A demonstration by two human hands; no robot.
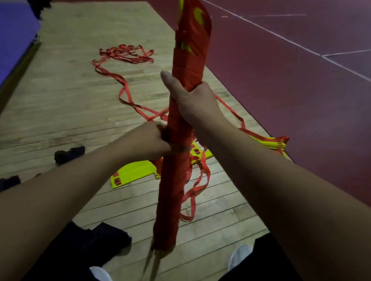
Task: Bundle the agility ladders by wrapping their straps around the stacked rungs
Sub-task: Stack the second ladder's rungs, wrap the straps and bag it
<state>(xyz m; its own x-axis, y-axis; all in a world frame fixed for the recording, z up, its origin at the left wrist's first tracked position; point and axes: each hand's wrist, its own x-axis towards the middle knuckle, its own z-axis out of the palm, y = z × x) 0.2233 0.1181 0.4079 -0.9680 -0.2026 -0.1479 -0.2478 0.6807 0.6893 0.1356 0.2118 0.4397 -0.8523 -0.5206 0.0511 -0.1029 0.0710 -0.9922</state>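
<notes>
Bundle (175,182): strap-wrapped rungs held above the floor (64,91), long axis near to far, yellow-flecked end pointing far (tilted slightly right).
Right hand (192,102): fingers curled round the bundle's middle.
Left hand (151,138): fingers closed on its left side, just nearer.
Floor: loose red strap (124,55) trailing far left; yellow rungs (133,172) beneath the bundle.

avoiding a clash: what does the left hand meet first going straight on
The bundle, which the left hand grips; just beyond, probably the right forearm, though depth is unclear.
</notes>
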